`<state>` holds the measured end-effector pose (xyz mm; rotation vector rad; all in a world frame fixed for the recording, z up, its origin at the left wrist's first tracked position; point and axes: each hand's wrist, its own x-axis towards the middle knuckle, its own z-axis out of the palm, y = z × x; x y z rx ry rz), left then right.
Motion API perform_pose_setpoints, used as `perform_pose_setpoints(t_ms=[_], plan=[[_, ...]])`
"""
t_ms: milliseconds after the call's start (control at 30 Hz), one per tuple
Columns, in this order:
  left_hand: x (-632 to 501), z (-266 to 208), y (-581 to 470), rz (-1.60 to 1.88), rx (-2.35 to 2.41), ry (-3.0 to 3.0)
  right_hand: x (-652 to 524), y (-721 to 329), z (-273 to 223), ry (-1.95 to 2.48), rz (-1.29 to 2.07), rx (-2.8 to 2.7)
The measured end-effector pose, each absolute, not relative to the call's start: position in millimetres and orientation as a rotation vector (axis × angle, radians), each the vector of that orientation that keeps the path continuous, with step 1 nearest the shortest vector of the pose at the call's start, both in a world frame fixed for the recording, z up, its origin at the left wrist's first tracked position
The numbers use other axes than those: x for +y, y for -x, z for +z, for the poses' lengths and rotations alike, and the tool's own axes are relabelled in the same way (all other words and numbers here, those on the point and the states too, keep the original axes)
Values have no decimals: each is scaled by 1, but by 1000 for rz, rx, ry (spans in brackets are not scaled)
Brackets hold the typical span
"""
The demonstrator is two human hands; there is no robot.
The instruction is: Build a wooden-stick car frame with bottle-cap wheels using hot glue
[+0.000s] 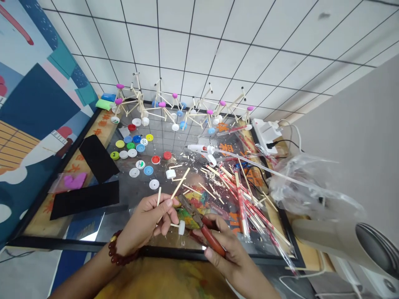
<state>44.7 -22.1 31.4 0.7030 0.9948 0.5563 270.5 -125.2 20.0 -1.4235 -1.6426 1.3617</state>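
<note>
Wooden stick (179, 187) pinched in left hand (146, 224), angled into pliers (199, 226) for cutting. Right hand (229, 253) clenched round red handles at worktop (102, 226) near edge. Offcuts strewn beyond.

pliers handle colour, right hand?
Red-brown handles on the pliers in the right hand, seen best in the head view.

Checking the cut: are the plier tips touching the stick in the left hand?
Cannot tell. In the head view the pliers in the right hand point at the wooden stick held by the left hand, but fingers hide where they meet.
</note>
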Motion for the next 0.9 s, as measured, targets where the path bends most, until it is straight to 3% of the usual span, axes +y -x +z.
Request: perform_pose_setpoints(t_ms=[900], plan=[[-21, 26, -33, 394, 860, -681, -111, -282, 16, 1441, 1317, -1579]])
